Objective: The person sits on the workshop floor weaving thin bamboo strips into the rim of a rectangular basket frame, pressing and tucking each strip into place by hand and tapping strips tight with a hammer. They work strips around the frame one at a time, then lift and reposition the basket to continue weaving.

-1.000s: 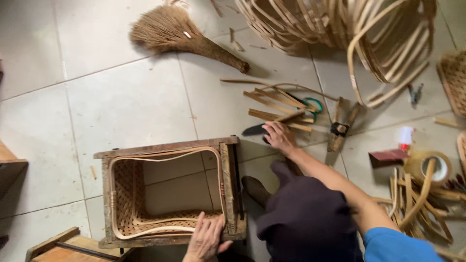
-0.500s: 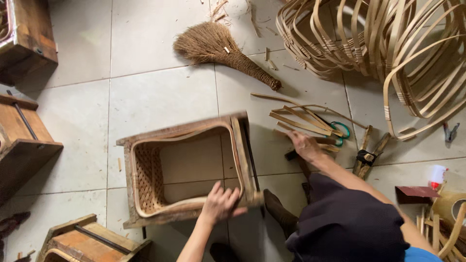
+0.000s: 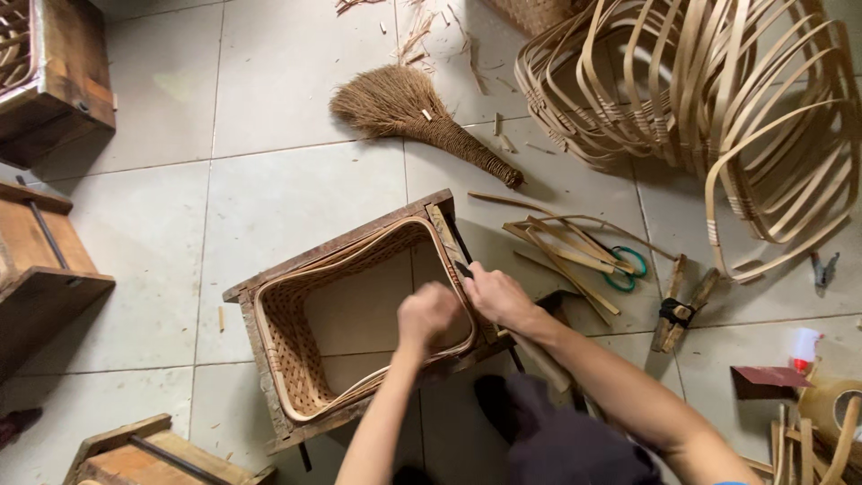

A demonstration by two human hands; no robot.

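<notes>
Bare forearms, dark trousers, and seemingly a blue sleeve edge at the right arm.

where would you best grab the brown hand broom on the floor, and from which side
By the thin wound handle of the broom, near its lower-right end, coming from above. It lies flat on the tile floor, the handle slim and bare, while the bristle fan spreads loose at the upper left.

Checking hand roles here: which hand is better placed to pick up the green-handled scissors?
Probably the right hand: it is at the frame's edge nearest the scissors; the left hand is over the basket.
</notes>
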